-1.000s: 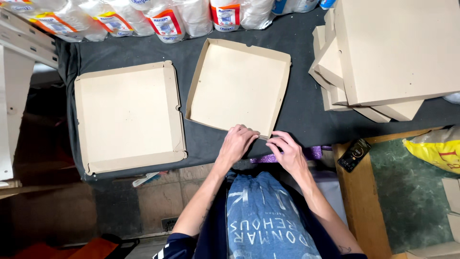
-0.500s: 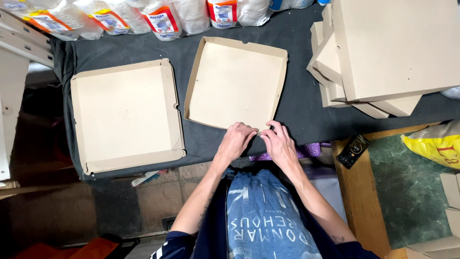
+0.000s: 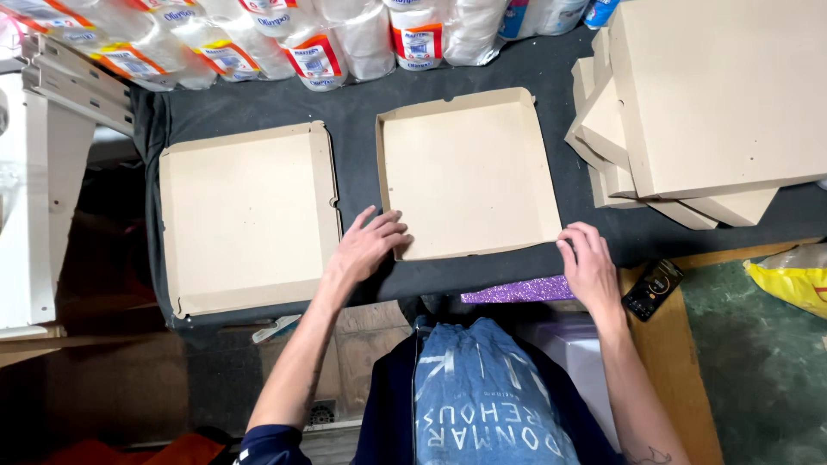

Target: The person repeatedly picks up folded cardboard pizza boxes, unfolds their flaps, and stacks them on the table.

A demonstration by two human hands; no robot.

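Two shallow cardboard trays lie side by side on the cloth-covered table [image 3: 345, 108]: the left tray [image 3: 245, 215] and the centre tray [image 3: 469, 168], just apart. The left hand [image 3: 366, 245] rests at the centre tray's near left corner; the right hand [image 3: 590, 267] sits at its near right corner, on the table edge. Behind the trays stands a row of wrapped bottles [image 3: 319, 43]. To the right rises a stack of folded boxes [image 3: 715, 103]. A phone [image 3: 652, 288] lies on a board just right of the right hand.

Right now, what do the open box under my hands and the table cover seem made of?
Box: thin cardboard, matte tan, judging by its creased, folded-up walls. Table cover: looks like dark grey cloth or felt, dull and draped over the edge; exact fabric unclear.
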